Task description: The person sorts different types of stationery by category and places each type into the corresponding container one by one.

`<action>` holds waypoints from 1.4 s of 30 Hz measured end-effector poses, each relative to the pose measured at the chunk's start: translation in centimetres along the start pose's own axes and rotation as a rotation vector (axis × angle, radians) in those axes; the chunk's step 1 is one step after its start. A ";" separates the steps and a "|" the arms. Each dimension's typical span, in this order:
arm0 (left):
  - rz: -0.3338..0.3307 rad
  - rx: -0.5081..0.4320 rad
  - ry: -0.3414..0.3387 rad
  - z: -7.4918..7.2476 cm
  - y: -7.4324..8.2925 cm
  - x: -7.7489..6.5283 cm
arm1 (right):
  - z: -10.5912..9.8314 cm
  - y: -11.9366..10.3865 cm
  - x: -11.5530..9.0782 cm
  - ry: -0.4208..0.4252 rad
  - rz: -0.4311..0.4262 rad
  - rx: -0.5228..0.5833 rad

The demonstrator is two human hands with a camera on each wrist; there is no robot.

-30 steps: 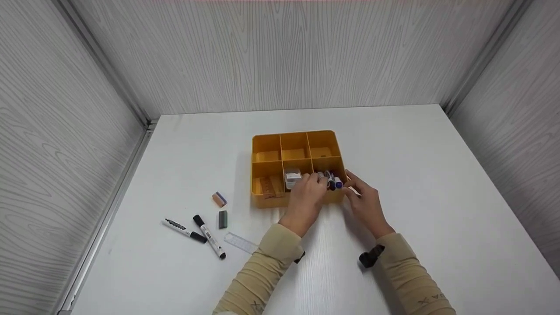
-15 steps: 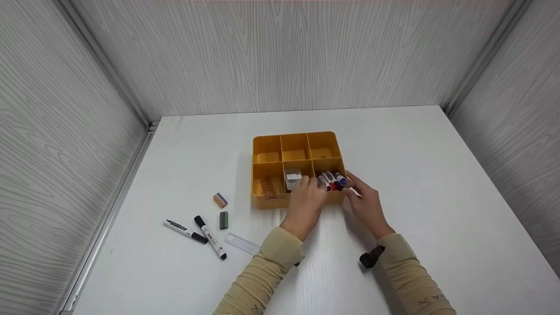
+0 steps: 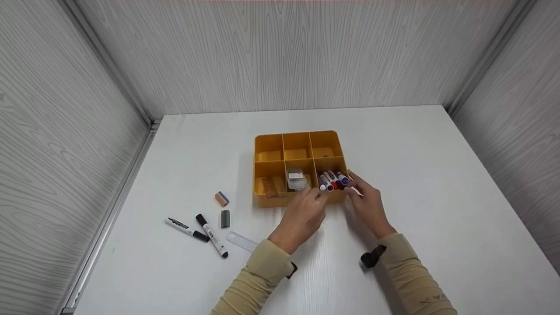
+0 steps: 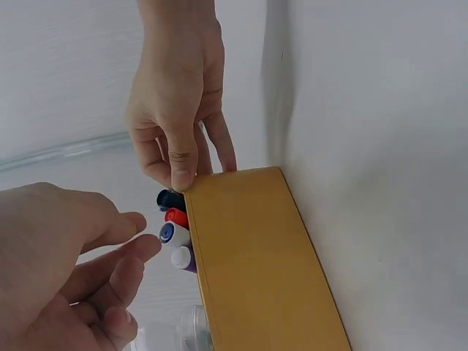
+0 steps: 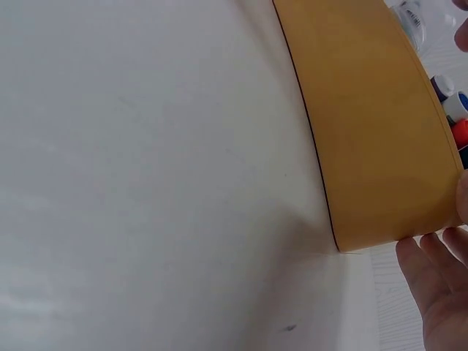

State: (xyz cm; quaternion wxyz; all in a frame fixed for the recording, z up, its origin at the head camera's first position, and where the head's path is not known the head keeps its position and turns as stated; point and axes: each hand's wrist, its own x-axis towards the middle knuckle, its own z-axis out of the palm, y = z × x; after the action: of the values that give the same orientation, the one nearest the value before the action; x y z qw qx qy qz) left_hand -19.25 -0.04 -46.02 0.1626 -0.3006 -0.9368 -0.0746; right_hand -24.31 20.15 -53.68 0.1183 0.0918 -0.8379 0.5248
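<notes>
A yellow compartment box [image 3: 272, 202] stands mid-table. Several whiteboard markers [image 3: 331, 180] with white, blue, red and dark ends lie side by side in its front right compartment. My left hand [image 3: 302, 216] is just in front of the box's near wall. In the left wrist view its fingers [image 4: 124, 274] are loosely bent, apart from the markers, with nothing between them. My right hand [image 3: 369, 208] holds the box's near right corner, thumb at the rim and other fingers along the side wall. A small clear plastic case [image 3: 296, 180] sits in the front middle compartment.
A reddish see-through flat piece [image 3: 269, 187] lies in the front left compartment. Left of the box are two black-capped markers [image 3: 213, 236], an orange-and-blue eraser [image 3: 222, 199], a dark green block [image 3: 225, 218] and a clear ruler [image 3: 241, 241], partly behind the left sleeve.
My left hand has let go of the markers and drawn back toward the near side. The markers now lie lined up in the compartment. The right hand has stayed on the corner.
</notes>
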 end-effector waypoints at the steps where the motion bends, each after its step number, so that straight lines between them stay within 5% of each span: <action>1: 0.006 -0.018 0.003 -0.1 -0.2 -0.3 | 0.0 0.0 0.0 0.000 -0.004 0.002; 12: 0.060 -0.245 0.084 -1.9 -4.7 -4.4 | -0.1 -0.1 0.0 -0.007 -0.027 0.008; 17: 0.026 -0.291 0.087 -2.0 -7.2 -6.5 | -0.1 -0.1 -0.1 0.002 -0.025 0.011; 23: -0.073 -0.288 -0.011 -1.7 -9.4 -9.2 | 0.0 0.1 0.0 -0.003 -0.013 0.012; 34: -0.209 -0.276 -0.296 -0.9 -11.5 -13.0 | -0.2 0.0 0.0 0.004 -0.009 -0.002; 42: -0.241 -0.185 -0.343 0.1 -11.9 -13.8 | 0.0 -0.1 -0.1 -0.006 -0.022 -0.003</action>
State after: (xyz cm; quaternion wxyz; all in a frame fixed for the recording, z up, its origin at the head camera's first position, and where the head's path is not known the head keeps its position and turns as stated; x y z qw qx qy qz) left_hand -15.70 -17.11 -51.41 -0.0373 -0.2083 -0.9691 -0.1271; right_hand -24.19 20.14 -53.59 0.1217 0.1024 -0.8381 0.5218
